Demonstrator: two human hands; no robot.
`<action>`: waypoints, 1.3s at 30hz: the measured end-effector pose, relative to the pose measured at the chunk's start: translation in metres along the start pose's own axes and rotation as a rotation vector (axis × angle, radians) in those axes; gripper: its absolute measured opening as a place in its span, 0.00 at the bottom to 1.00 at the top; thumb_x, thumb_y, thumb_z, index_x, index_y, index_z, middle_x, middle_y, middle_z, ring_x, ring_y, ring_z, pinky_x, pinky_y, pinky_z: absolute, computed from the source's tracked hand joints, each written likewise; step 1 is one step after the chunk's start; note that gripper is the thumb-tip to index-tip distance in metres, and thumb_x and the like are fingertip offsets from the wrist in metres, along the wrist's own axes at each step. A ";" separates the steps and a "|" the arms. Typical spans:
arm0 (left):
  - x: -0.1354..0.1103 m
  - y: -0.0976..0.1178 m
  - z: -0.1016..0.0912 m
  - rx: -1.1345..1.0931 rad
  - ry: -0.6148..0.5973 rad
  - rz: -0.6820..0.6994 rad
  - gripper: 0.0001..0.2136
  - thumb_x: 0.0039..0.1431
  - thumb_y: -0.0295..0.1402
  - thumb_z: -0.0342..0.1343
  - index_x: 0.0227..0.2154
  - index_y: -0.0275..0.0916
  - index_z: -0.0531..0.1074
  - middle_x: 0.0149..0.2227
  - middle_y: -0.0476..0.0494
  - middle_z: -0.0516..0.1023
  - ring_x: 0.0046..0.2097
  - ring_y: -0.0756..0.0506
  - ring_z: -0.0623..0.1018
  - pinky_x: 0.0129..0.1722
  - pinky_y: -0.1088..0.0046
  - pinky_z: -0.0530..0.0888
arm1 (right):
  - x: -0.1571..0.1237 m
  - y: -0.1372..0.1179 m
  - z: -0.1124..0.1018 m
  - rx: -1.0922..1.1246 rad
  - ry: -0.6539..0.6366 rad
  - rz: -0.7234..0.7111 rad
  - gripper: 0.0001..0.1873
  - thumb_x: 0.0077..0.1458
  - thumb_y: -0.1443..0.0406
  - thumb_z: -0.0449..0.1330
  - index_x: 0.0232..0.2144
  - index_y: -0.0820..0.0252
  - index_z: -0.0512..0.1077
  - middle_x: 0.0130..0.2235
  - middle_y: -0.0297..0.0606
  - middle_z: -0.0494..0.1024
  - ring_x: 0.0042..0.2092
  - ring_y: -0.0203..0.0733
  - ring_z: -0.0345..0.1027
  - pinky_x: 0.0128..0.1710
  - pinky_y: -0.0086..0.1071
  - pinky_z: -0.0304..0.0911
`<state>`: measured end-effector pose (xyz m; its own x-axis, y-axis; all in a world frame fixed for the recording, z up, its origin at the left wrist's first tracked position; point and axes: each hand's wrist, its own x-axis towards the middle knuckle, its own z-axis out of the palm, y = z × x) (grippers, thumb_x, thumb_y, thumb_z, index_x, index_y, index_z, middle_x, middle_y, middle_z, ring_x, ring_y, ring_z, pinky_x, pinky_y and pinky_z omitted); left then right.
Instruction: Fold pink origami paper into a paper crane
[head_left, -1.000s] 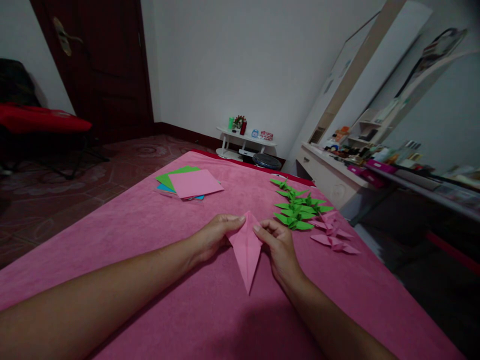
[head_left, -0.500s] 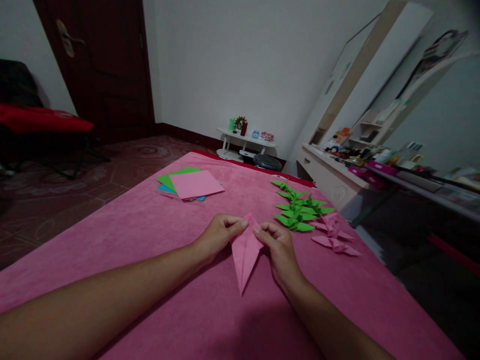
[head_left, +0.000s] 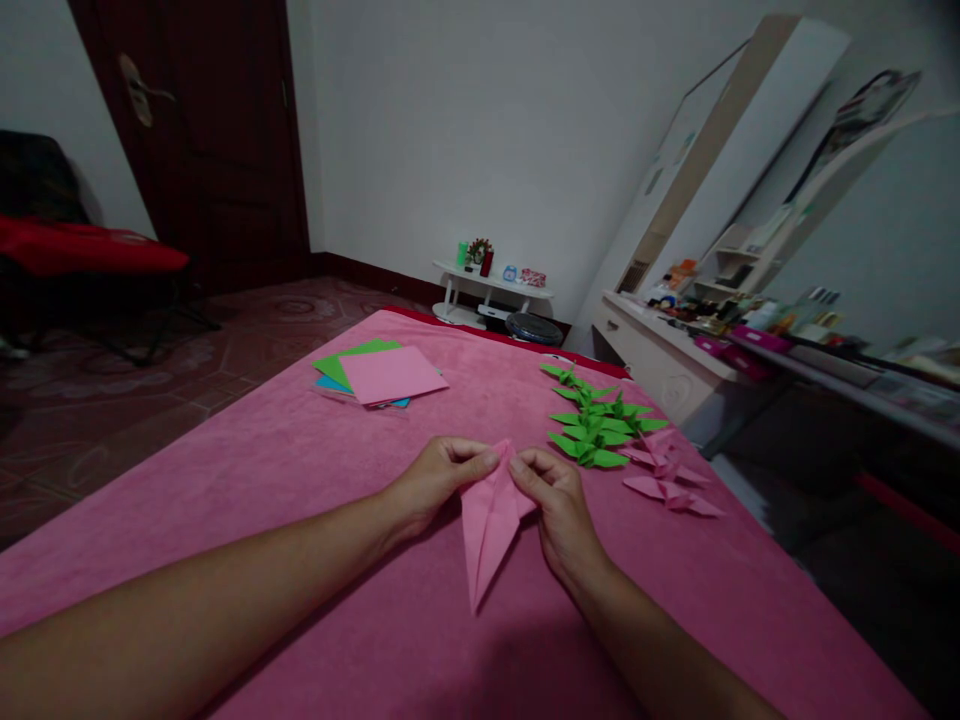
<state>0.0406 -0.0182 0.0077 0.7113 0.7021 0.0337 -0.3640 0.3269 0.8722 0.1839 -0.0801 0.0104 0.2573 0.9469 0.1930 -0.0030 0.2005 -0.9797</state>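
Between my two hands is a pink folded origami paper [head_left: 491,520], a long kite-like shape whose narrow point is directed toward me. My left hand [head_left: 442,482] pinches its upper left edge, thumb on top. On the upper right edge, my right hand [head_left: 551,490] grips the paper with thumb and bent fingers. The fingertips beneath the paper are hidden. Right of my hands lie several green paper cranes [head_left: 592,440] in a cluster, with pink paper cranes [head_left: 671,490] just nearer to me.
A stack of square paper sheets [head_left: 397,375], pink on top with green and blue beneath, lies at the left on the pink cloth [head_left: 300,470]. Beyond the far edge stands a low white shelf [head_left: 491,280]. A cluttered dressing table [head_left: 667,340] is along the right; a red-covered chair [head_left: 82,245] stands left.
The paper's lower point has swung slightly toward me and left, and its right flap sticks out more. Both hands keep their pinch near the top. The camera view has shifted a little.
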 end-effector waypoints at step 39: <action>0.001 -0.001 0.000 -0.044 0.052 0.018 0.09 0.47 0.34 0.62 0.24 0.32 0.73 0.23 0.47 0.73 0.25 0.53 0.70 0.28 0.77 0.65 | 0.000 0.002 0.000 -0.073 -0.078 -0.061 0.11 0.47 0.60 0.63 0.22 0.62 0.72 0.23 0.31 0.67 0.26 0.33 0.56 0.27 0.27 0.52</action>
<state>0.0418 -0.0182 0.0068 0.6724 0.7398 0.0231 -0.4038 0.3405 0.8491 0.1840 -0.0798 0.0084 0.1786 0.9507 0.2536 0.0814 0.2426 -0.9667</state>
